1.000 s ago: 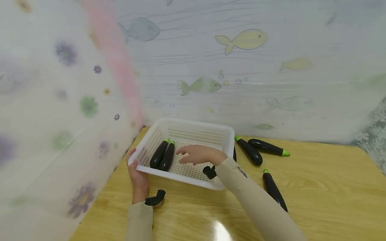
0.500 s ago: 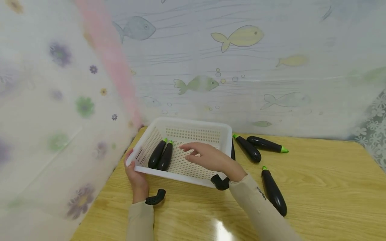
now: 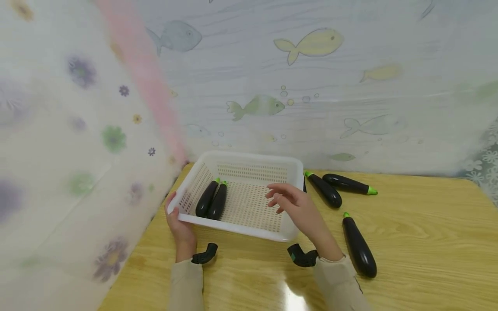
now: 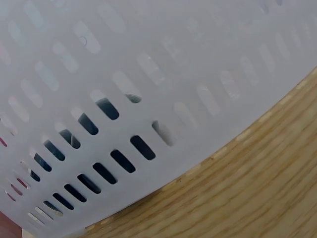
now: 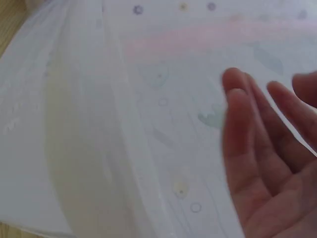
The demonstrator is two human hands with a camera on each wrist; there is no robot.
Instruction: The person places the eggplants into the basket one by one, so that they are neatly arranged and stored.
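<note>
White basket [image 3: 233,227] in the table's [image 3: 424,233] far left corner, below a wall of fish

We see yellow-brown wood grain across the tabletop, with light glaring off it between the person's forearms. Behind it rises a pale back wall [image 3: 241,69] with fish and bubbles; the left wall [image 3: 50,172] carries blurred purple, green and orange flowers, and a pink band [image 3: 149,82] runs down where the two meet. White lacy flowers [image 3: 488,162] edge the far right.

The left hand [image 3: 181,229] grips the basket's near left corner, thumb over the rim. The right hand [image 3: 297,208] hovers over the basket's right side, fingers loosely bent and parted. Two eggplants [image 3: 218,202] lie side by side in the basket's left part; three more eggplants [image 3: 359,248] lie on the wood to its right. We cannot identify a dark shape [image 3: 304,185] just beside the basket's right wall.
</note>
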